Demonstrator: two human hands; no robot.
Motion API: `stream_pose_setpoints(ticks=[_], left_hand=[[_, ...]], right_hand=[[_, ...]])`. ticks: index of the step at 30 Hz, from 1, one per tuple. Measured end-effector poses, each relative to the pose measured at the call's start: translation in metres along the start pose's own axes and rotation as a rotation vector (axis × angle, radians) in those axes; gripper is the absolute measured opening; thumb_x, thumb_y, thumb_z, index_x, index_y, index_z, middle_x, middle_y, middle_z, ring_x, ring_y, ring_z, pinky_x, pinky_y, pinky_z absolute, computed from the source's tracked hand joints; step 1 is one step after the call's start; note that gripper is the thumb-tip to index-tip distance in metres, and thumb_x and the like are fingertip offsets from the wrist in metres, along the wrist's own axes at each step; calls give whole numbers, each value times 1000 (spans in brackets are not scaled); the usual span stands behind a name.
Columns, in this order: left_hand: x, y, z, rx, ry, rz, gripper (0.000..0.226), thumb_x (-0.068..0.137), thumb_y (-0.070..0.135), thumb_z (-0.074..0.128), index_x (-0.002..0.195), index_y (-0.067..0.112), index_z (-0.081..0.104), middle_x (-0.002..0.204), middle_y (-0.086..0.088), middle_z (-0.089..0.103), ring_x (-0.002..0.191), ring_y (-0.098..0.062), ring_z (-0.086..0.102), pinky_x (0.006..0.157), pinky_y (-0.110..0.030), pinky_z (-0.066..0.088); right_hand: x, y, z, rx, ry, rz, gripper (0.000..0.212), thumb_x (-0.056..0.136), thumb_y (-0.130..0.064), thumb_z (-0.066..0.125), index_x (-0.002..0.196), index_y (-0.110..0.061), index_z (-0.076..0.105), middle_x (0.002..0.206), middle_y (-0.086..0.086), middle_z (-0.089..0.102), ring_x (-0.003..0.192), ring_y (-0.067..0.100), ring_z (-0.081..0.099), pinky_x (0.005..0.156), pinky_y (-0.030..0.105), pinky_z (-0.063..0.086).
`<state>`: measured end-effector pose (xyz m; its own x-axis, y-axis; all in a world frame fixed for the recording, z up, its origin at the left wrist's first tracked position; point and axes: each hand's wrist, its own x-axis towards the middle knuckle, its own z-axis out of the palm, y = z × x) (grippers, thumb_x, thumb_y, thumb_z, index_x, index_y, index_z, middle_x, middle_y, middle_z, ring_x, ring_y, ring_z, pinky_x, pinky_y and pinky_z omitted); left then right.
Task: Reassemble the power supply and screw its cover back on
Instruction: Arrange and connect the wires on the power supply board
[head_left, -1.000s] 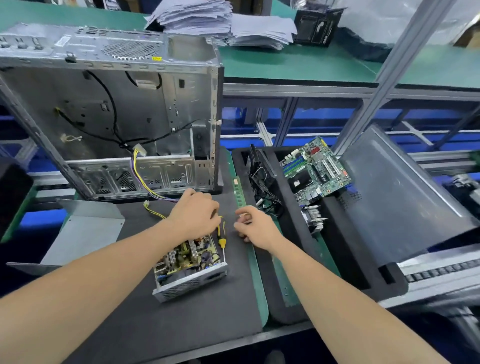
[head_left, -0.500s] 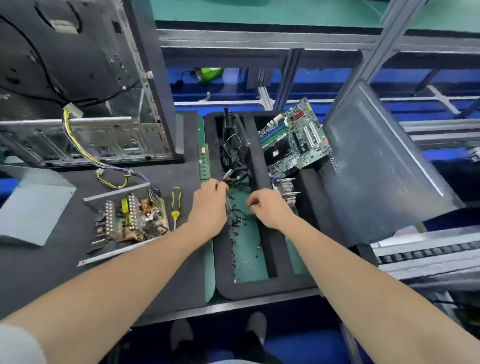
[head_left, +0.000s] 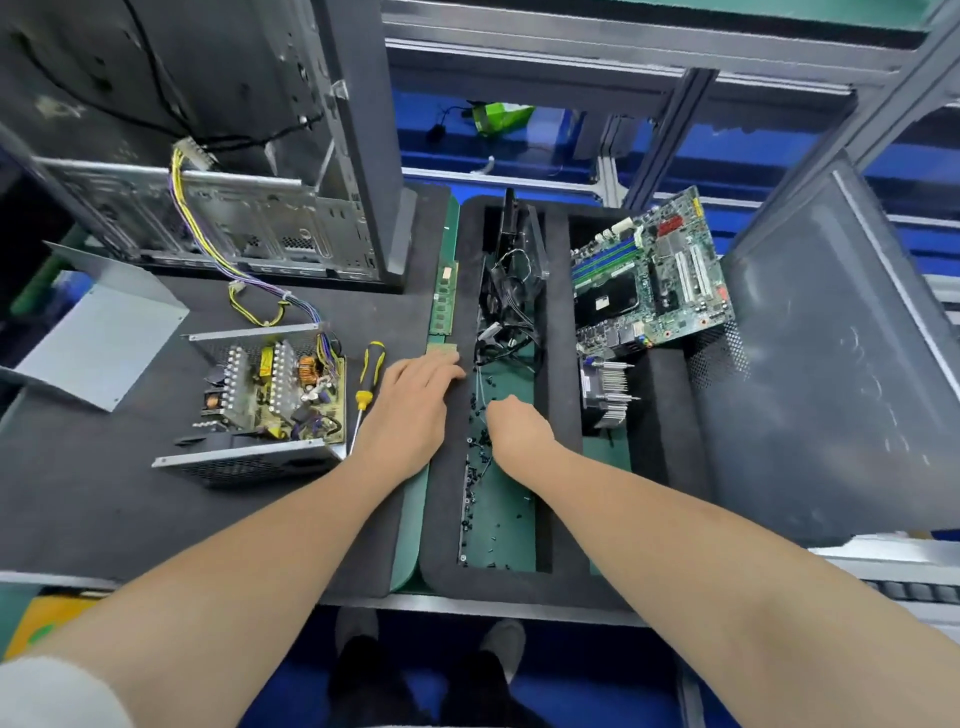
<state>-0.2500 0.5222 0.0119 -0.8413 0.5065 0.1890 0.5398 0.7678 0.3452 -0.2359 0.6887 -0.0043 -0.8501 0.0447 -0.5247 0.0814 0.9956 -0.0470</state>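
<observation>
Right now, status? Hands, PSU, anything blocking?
Left hand flat at tray rim; right hand among loose screws, grip hidden. Power supply open, cover off beside it. Screwdriver lies between it and left hand.

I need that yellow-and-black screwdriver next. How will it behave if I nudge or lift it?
The screwdriver has a rounded handle, so a sideways nudge would probably roll it, though the dark mat may damp that. It looks rigid and handle-heavy.
</observation>
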Motion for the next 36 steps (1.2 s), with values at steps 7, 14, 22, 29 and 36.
stream_pose_setpoints(ticks=[7, 14, 22, 29, 36], left_hand=[[0, -2, 4, -14, 20, 12, 47, 85, -5, 56, 124, 20, 58, 141, 2, 55, 124, -24, 50, 108, -40, 30], [14, 29, -24, -259, 23, -203, 34, 100, 1, 48, 125, 18, 62, 135, -3, 61, 122, -23, 58, 107, -41, 41], [12, 17, -145, -546, 153, -329, 22, 90, 10, 75, 101, 29, 73, 91, 17, 76, 81, 2, 71, 78, -13, 53], [-10, -32, -193, -497, 194, -284, 7, 87, 16, 81, 92, 20, 82, 80, 16, 77, 77, 2, 70, 70, -8, 47], [-26, -89, -193, -565, 147, -351, 3, 88, 27, 79, 86, 29, 78, 82, 19, 75, 79, -1, 71, 73, -11, 52]], right_hand=[[-4, -1, -6, 57, -21, 21, 33, 89, 10, 59, 71, -9, 39, 79, 7, 39, 78, 30, 52, 69, 36, 47], [-21, 8, -57, 928, 272, 123, 20, 92, -20, 69, 82, -4, 76, 70, 10, 73, 61, 24, 71, 65, 40, 63], [-67, -47, -112, 1705, 129, -238, 19, 95, -20, 76, 83, -6, 77, 69, 4, 66, 57, 14, 57, 54, 25, 51], [-73, -110, -123, 1814, -9, -278, 17, 96, -21, 75, 97, -4, 77, 76, 6, 64, 61, 14, 56, 59, 25, 50], [-43, -137, -114, 1503, 278, -51, 15, 92, -25, 79, 82, -14, 78, 71, 1, 73, 65, 22, 66, 57, 28, 56]])
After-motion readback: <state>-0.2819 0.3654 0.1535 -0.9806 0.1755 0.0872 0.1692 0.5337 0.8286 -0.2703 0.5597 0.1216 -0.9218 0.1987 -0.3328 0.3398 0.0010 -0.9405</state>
